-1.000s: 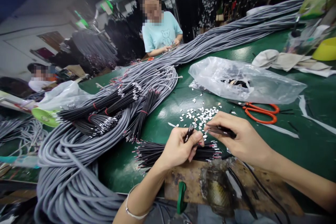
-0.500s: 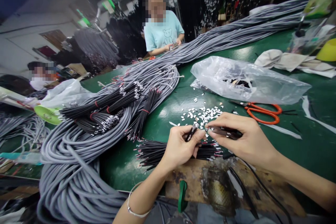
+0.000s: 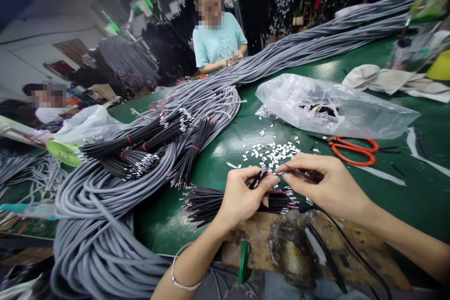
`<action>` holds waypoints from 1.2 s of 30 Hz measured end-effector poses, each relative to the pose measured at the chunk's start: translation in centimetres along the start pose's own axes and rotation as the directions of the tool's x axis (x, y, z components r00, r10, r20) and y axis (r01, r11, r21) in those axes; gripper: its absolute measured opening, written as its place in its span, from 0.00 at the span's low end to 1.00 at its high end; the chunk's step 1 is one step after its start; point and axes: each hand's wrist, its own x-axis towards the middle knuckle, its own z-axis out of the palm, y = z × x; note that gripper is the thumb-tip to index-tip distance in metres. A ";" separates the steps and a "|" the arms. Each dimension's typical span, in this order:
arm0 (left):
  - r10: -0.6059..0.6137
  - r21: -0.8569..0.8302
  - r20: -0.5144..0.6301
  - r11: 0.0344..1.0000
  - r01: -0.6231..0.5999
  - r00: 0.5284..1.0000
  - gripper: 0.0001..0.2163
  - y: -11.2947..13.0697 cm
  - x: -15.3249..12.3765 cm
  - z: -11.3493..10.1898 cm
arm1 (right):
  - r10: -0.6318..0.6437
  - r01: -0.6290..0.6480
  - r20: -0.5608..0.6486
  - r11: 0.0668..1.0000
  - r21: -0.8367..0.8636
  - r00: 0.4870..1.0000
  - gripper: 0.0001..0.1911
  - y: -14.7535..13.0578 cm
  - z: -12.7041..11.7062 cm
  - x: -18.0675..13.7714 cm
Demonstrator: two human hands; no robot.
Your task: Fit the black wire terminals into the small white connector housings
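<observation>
My left hand (image 3: 242,194) is closed on a few short black cables (image 3: 258,179), whose shiny ends point up from between thumb and fingers. Close beside it, my right hand (image 3: 325,180) pinches a slim dark tool that looks like tweezers (image 3: 305,173). The tool's tip reaches toward my left fingertips; whether it touches anything there is too small to tell. Under my hands lies a loose bundle of short black cables (image 3: 206,204) with stripped, reddish and silvery ends. Small white and silvery pieces (image 3: 276,153) are scattered on the green table (image 3: 221,150) just beyond my fingers.
Grey cables (image 3: 105,215) are heaped at left, with tied black bundles (image 3: 133,143) on them. Orange-handled scissors (image 3: 355,150) and a clear plastic bag (image 3: 372,112) lie at right. A worn wooden board (image 3: 358,253) is in front. A co-worker (image 3: 220,42) sits opposite.
The tool in my right hand has turned a little and now appears thinner. My left hand has barely shifted, still holding the cables. The co-worker at far left has moved slightly left.
</observation>
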 end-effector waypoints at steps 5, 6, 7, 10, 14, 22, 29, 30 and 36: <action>0.019 -0.026 -0.009 0.999 -0.019 1.000 0.14 0.1 -0.2 0.0 | 0.143 -0.144 0.036 0.989 0.025 0.989 0.08 0.5 0.0 0.2; 0.021 -0.033 -0.008 0.999 -0.021 1.000 0.14 0.1 -0.2 0.0 | 0.163 -0.164 0.048 0.986 0.020 0.985 0.08 0.6 0.0 0.3; 0.020 -0.034 -0.009 0.999 -0.021 1.000 0.14 0.2 -0.2 0.0 | 0.172 -0.174 0.053 0.985 0.017 0.984 0.09 0.5 0.0 0.3; 0.011 -0.008 -0.018 1.000 -0.012 1.000 0.16 0.4 -0.2 0.0 | 0.138 -0.138 0.015 0.990 0.028 0.990 0.09 0.0 -0.3 0.3; 0.020 0.016 -0.008 1.000 -0.019 1.000 0.17 0.4 -0.2 0.0 | 0.066 -0.066 -0.015 0.997 0.030 0.998 0.07 -0.7 -0.4 0.1; 0.069 -0.015 0.070 0.998 -0.068 0.995 0.11 0.1 -0.2 -0.1 | 0.152 -0.146 0.093 0.987 -0.068 0.984 0.08 1.3 0.1 0.3; 0.114 0.091 0.009 0.989 -0.115 0.993 0.10 0.2 0.6 -0.8 | 0.054 -0.089 -0.161 0.970 -0.225 0.986 0.18 0.5 -0.2 0.5; 0.098 0.073 0.008 0.992 -0.099 0.995 0.11 0.2 0.7 -0.9 | 0.018 -0.062 -0.191 0.972 -0.226 0.981 0.16 0.4 -0.2 0.4; 0.018 -0.024 -0.030 1.000 -0.018 0.999 0.17 -0.5 1.1 -0.8 | -0.074 0.093 0.071 0.948 -0.303 0.995 0.09 1.8 0.1 -0.3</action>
